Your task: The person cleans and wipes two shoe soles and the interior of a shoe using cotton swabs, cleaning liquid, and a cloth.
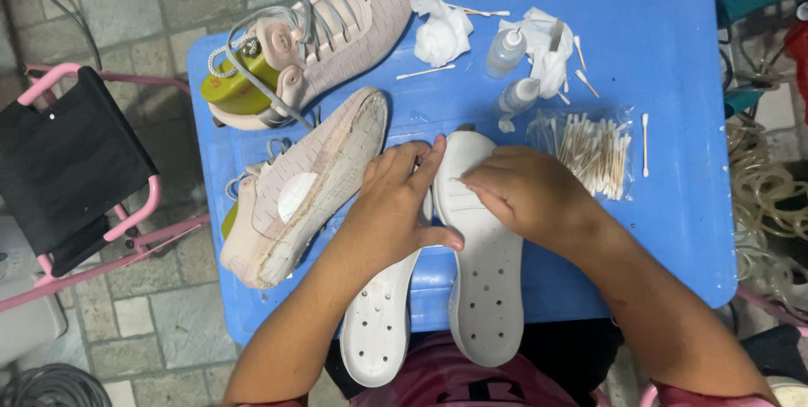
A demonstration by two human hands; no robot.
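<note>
Head view: two white perforated foam insoles lie side by side on the blue plastic bench (656, 53), long axes running away from me, toes far, heels overhanging the near edge.

My left hand (396, 196) lies flat across the left white insole (376, 323), fingers together and extended, tips touching the toe of the right white insole (486, 289), thumb pressed to its inner edge.

My right hand (526, 192) comes in from the right, wrist bent, knuckles up, fingers curled together on the right insole's forefoot; whether they pinch anything I cannot tell.

Both hands meet at the toe end. A pale pink knit sneaker (299, 192) lies on its side just left of my left hand.
</note>
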